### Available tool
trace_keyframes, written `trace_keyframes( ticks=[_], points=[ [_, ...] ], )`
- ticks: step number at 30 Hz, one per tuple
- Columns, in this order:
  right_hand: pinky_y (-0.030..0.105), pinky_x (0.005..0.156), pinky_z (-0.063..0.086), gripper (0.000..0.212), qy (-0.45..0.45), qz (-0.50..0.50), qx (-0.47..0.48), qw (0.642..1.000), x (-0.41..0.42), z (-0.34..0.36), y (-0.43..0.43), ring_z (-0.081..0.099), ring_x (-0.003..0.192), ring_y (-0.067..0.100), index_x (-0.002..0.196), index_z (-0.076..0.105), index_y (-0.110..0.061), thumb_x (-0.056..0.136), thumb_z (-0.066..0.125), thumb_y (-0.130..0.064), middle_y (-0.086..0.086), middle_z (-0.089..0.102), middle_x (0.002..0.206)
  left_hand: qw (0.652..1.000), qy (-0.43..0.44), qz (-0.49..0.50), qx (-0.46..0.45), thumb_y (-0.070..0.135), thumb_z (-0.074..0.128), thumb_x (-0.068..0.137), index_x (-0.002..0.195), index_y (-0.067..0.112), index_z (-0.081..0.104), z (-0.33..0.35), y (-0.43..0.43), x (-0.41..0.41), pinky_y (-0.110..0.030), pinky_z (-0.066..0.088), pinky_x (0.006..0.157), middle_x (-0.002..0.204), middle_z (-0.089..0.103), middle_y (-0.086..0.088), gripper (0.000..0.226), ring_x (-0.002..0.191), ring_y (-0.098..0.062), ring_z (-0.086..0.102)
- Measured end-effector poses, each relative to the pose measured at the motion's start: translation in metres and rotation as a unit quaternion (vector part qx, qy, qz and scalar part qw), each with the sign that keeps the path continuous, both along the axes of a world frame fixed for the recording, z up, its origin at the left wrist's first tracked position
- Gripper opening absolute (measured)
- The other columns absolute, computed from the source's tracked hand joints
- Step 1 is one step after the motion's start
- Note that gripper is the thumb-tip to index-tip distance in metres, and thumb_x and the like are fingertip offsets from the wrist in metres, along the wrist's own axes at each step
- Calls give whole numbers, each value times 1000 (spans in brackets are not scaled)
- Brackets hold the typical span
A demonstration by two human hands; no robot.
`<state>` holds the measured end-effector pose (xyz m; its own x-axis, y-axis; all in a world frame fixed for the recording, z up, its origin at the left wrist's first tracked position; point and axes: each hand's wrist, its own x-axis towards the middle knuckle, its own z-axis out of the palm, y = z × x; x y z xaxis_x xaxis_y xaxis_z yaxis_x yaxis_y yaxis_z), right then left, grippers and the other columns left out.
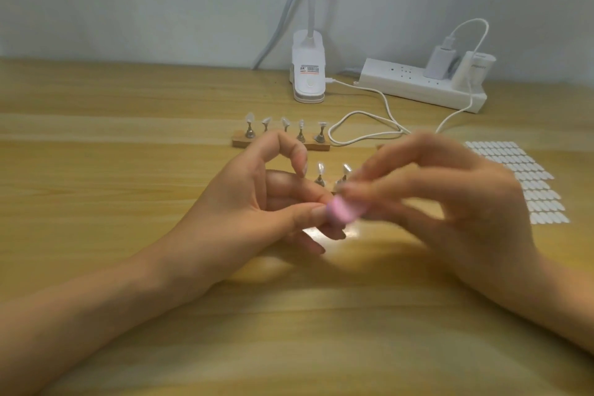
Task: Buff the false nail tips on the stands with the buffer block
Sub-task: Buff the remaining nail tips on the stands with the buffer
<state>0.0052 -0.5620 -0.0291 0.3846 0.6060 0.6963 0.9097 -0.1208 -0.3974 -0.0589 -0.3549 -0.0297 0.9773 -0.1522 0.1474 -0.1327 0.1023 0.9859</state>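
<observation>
Buffing in progress: pink buffer block gripped in right hand, hard up against left hand.

Clamped in the blurred right fingertips just above the wooden surface, with its left end touching the left thumb. Left thumb and one finger pressed together at that end, forefinger arched above them; cannot tell what, if anything, is pinched between them. Just behind the hands, two nail tips upright on small metal stands, their lower parts hidden by fingers. Farther back, a row of five tips standing on a wooden base. Off to the right, a sheet of white ovals. At the back, a clip lamp, a power strip and a looped white cable.
</observation>
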Motion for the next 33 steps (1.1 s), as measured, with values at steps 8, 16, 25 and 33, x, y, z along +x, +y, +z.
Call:
trace_keyframes(
  ticks=[8, 16, 25, 33],
  points=[
    [27, 87, 53, 22, 6, -8, 14, 1000, 1, 1, 0, 68, 95, 10, 105, 71, -19, 84, 76, -14, -1, 65, 100, 1000, -5, -10, 5, 4, 75, 75, 91, 12, 37, 0, 0, -1, -27, 57, 55, 79, 74, -16, 41, 70, -25, 74],
    [26, 91, 51, 19, -19, 7, 20, 1000, -3, 1, 1, 67, 95, 8, 105, 68, -22, 88, 73, -18, -1, 63, 100, 1000, -8, -25, 7, 4, 72, 75, 89, 15, 41, 0, 2, 2, -26, 55, 52, 78, 75, -9, 36, 64, -17, 70],
    [22, 93, 49, 22, -18, 6, 11, 1000, -2, 2, 0, 66, 97, 3, 105, 68, -23, 85, 77, -17, -1, 64, 101, 1000, -7, -26, -9, 6, 73, 73, 89, 13, 36, -2, 2, 3, -25, 54, 51, 76, 74, -7, 41, 69, -19, 72],
    [25, 90, 52, 23, -13, -21, 20, 999, -2, 3, -3, 67, 95, 5, 104, 67, -25, 85, 76, -15, -2, 63, 99, 999, -7, -31, -4, 7, 72, 75, 91, 14, 37, -1, 1, 1, -27, 54, 49, 75, 72, -5, 39, 68, -20, 71]
  ],
)
